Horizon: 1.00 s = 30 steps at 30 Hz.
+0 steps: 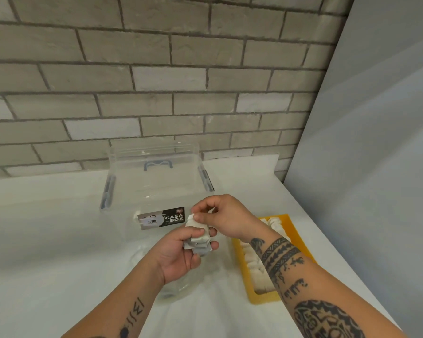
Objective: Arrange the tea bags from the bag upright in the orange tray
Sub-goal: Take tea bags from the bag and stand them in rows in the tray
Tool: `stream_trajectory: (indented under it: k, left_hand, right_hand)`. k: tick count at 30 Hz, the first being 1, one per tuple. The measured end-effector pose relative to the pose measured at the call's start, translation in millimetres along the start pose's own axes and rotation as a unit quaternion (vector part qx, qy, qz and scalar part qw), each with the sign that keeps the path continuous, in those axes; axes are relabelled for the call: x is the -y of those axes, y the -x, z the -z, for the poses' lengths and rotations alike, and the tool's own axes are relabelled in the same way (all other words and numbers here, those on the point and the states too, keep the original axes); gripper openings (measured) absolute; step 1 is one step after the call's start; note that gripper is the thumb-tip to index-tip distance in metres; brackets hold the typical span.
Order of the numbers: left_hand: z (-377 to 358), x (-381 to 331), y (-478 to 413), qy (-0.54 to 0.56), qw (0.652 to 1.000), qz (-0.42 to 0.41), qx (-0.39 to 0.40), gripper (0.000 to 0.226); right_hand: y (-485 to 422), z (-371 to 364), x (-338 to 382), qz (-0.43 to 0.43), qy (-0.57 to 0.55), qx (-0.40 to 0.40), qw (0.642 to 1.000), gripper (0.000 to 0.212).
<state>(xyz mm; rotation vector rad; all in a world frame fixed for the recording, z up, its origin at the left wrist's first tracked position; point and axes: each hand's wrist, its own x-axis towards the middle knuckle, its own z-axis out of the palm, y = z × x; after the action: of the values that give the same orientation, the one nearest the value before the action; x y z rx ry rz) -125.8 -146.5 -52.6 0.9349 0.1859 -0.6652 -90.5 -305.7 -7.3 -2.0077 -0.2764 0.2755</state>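
Orange plastic, the tray [263, 297] lies on the white table [47, 240] to the right of the person, partly under the right forearm. A row of white tea bags [257, 272] stands upright in it and fills most of its length.

In front of the tray both hands meet above the table. The left hand [178, 254] is curled, palm up, around a small stack of tea bags [200, 237], with the thumb pressing on top. The right hand [227, 218] comes from above and pinches the top tea bag [190, 219] at its far end between thumb and forefinger.

Under the left wrist lies something transparent and wrinkled, probably the plastic bag [178, 289], but its outline is hard to see. Behind the hands stands a clear storage box [154, 184] with grey clips and a dark label, close to the brick wall [156, 69].
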Motion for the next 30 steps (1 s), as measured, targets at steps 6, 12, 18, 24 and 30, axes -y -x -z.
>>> stream_trajectory:
  k: [6, 12, 18, 24, 30]
  left_hand:
    - [-34, 11, -24, -0.118, 0.987, -0.085, -0.068, 0.048]
    - [-67, 25, -46, -0.248, 0.953, -0.129, -0.121, 0.046]
    - [-90, 43, -65, -0.190, 0.972, -0.101, -0.098, 0.036]
    - [-110, 60, -83, -0.140, 0.981, -0.103, -0.088, 0.034]
    - [-128, 78, -95, -0.145, 0.976, -0.121, -0.106, 0.025]
  right_hand:
    - [15, 44, -24, -0.010, -0.008, -0.061, 0.998, 0.017]
    - [32, 70, -50, -0.047, 0.000, -0.049, 0.998, 0.015]
    - [43, 102, -78, -0.059, -0.027, -0.077, 0.995, 0.010]
    - [50, 135, -101, -0.064, -0.029, -0.086, 0.994, 0.012]
    - [59, 159, -112, -0.085, -0.056, -0.018, 0.995, 0.021]
